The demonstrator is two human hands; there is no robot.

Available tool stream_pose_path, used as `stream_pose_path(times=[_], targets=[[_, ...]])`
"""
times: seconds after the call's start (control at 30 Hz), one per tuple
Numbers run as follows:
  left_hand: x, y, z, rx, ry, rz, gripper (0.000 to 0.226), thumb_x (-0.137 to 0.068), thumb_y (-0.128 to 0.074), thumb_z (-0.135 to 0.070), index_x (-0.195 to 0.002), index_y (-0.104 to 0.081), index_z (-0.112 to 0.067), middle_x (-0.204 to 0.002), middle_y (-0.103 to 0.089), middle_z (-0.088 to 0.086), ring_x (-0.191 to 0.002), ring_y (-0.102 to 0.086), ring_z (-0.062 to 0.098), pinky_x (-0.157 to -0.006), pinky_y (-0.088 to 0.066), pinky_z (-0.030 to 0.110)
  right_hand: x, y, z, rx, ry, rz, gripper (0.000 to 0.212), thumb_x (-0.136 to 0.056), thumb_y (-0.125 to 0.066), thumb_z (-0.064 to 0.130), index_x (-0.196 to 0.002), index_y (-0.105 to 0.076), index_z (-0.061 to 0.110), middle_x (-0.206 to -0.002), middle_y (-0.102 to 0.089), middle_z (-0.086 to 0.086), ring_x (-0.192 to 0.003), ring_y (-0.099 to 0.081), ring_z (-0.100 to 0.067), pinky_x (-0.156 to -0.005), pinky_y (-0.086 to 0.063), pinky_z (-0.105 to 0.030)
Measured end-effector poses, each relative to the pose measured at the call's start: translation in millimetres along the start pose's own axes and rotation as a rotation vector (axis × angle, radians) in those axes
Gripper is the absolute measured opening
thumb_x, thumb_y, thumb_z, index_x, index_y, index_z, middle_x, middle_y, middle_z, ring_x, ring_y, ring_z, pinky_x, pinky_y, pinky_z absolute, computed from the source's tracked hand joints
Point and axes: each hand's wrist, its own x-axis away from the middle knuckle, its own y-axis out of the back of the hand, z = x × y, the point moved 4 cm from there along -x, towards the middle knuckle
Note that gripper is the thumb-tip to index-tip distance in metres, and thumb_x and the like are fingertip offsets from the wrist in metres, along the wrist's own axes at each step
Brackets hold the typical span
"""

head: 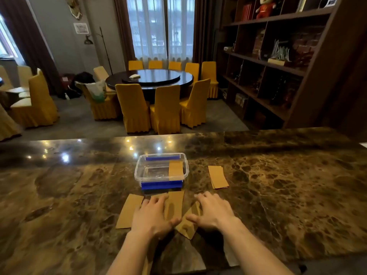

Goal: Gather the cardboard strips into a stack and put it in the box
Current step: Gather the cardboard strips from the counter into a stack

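The marbled bench carries everything. At its middle stands the clear box with blue latches, one cardboard strip lying inside at its right end. To the right of the box, well apart, a small stack of strips lies flat. Just in front of the box loose strips are spread out; the left hand presses flat on them, fingers spread, grip apart, and the right hand lies likewise open, palm down, over the angled rightmost strip
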Motion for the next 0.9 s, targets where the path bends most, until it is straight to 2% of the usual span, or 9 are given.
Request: stream_pose_path(times=[0.13,0.3,0.43,0.53,0.63,0.73,0.8,0.83,0.9], targets=[[1,-24,8,-0.05,0.014,0.05,0.087,-0.076,-0.053,-0.08,-0.152,-0.028,-0.045,-0.16,-0.039,-0.005,-0.144,-0.038,0.025,-0.118,-0.034,0.047,1,-22,6,0.05,-0.048,0.048,0.087,-0.082,-0.064,0.07,-0.153,-0.036,0.029,-0.155,-0.045,-0.005,-0.143,-0.04,-0.03,-0.117,-0.037,-0.052],[-5,-37,16,-0.07,0.02,0.0,0.07,-0.085,-0.052,-0.07,-0.148,-0.034,-0.046,-0.161,-0.036,-0.002,-0.146,-0.034,0.026,-0.12,-0.031,0.047,0,-35,12,0.077,-0.074,-0.029,0.092,-0.076,-0.07,0.071,-0.152,-0.038,0.029,-0.153,-0.046,-0.005,-0.141,-0.039,-0.03,-0.116,-0.037,-0.049],[-9,-36,18,0.001,0.025,-0.105,0.037,-0.092,-0.059,-0.055,-0.128,-0.054,-0.044,-0.154,-0.045,-0.001,-0.139,-0.043,0.024,-0.114,-0.042,0.043,-3,-38,11,-0.008,-0.101,-0.095,0.096,-0.07,-0.08,0.065,-0.149,-0.04,0.029,-0.15,-0.043,-0.007,-0.139,-0.039,-0.029,-0.116,-0.038,-0.046],[-11,-32,18,0.038,0.062,-0.155,0.026,-0.088,-0.072,-0.039,-0.111,-0.059,-0.04,-0.145,-0.052,-0.001,-0.129,-0.05,0.022,-0.106,-0.05,0.039,-7,-36,8,-0.093,-0.093,-0.145,0.097,-0.069,-0.087,0.054,-0.149,-0.038,0.03,-0.151,-0.037,-0.006,-0.138,-0.044,-0.028,-0.116,-0.042,-0.045],[-17,-27,18,0.14,0.114,-0.196,0.039,-0.08,-0.082,-0.027,-0.104,-0.054,-0.038,-0.132,-0.055,-0.001,-0.117,-0.052,0.019,-0.098,-0.054,0.034,-13,-35,3,-0.205,-0.071,-0.152,0.09,-0.073,-0.091,0.033,-0.146,-0.039,0.034,-0.146,-0.036,-0.002,-0.13,-0.053,-0.026,-0.107,-0.052,-0.04],[-22,-20,21,0.317,0.162,-0.231,0.069,-0.07,-0.087,-0.013,-0.12,-0.046,-0.035,-0.13,-0.047,0.002,-0.12,-0.051,0.023,-0.096,-0.056,0.039,-20,-29,-7,-0.362,-0.07,-0.138,0.079,-0.079,-0.085,0.012,-0.142,-0.044,0.036,-0.137,-0.044,0.003,-0.13,-0.052,-0.022,-0.107,-0.051,-0.038],[-25,-14,25,0.434,0.173,-0.256,0.081,-0.071,-0.087,-0.007,-0.132,-0.041,-0.034,-0.128,-0.05,0.002,-0.118,-0.056,0.025,-0.092,-0.058,0.043,-25,-24,-12,-0.435,-0.056,-0.145,0.072,-0.08,-0.082,0.007,-0.137,-0.049,0.037,-0.134,-0.05,0.006,-0.129,-0.049,-0.016,-0.107,-0.049,-0.033],[-28,-11,27,0.507,0.167,-0.263,0.082,-0.075,-0.085,-0.004,-0.136,-0.039,-0.034,-0.121,-0.057,0.0,-0.111,-0.062,0.022,-0.086,-0.061,0.041,-27,-20,-15,-0.472,-0.045,-0.149,0.068,-0.081,-0.082,0.007,-0.134,-0.052,0.038,-0.131,-0.053,0.008,-0.126,-0.05,-0.013,-0.103,-0.051,-0.029],[-34,-6,31,0.656,0.151,-0.255,0.076,-0.083,-0.079,-0.003,-0.14,-0.039,-0.035,-0.102,-0.066,-0.004,-0.091,-0.069,0.014,-0.069,-0.059,0.03,-29,-13,-16,-0.553,-0.019,-0.128,0.059,-0.08,-0.082,0.008,-0.122,-0.057,0.042,-0.12,-0.057,0.013,-0.111,-0.055,-0.006,-0.084,-0.051,-0.018]])
